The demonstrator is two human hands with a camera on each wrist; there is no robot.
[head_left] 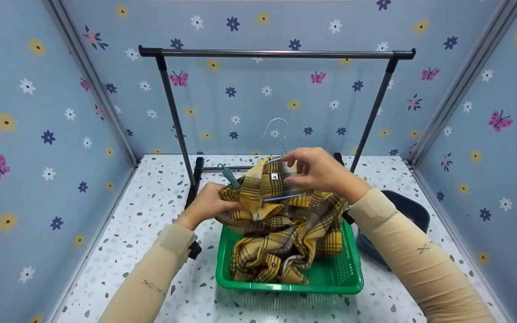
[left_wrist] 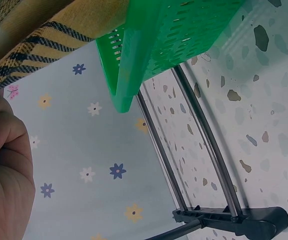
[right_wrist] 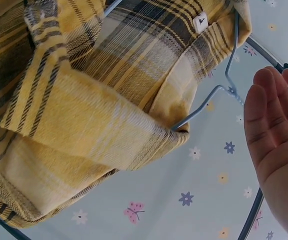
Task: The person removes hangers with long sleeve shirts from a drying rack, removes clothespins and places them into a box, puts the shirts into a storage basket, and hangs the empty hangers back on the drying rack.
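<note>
A yellow and dark plaid shirt [head_left: 281, 224] hangs partly raised over a green basket [head_left: 285, 287], its lower part bunched inside. A thin light-blue hanger [right_wrist: 203, 106] runs through the collar opening, hook upward. My left hand [head_left: 208, 204] grips the shirt at its left shoulder, thumb in front of the cloth. Close above that hand a grey-green clothespin [head_left: 230, 177] sticks up. My right hand [head_left: 317, 170] is beside the collar, just below the hook. In the right wrist view its fingers [right_wrist: 271, 110] are extended, apart from the hanger and cloth.
Behind the basket stands a clothes rack with a dark metal top bar [head_left: 276, 54] and black feet [left_wrist: 263, 222]. To the right, partly behind my right sleeve [head_left: 402, 242], sits a dark blue container [head_left: 413, 211]. Flower-patterned walls enclose the speckled tabletop [head_left: 146, 215].
</note>
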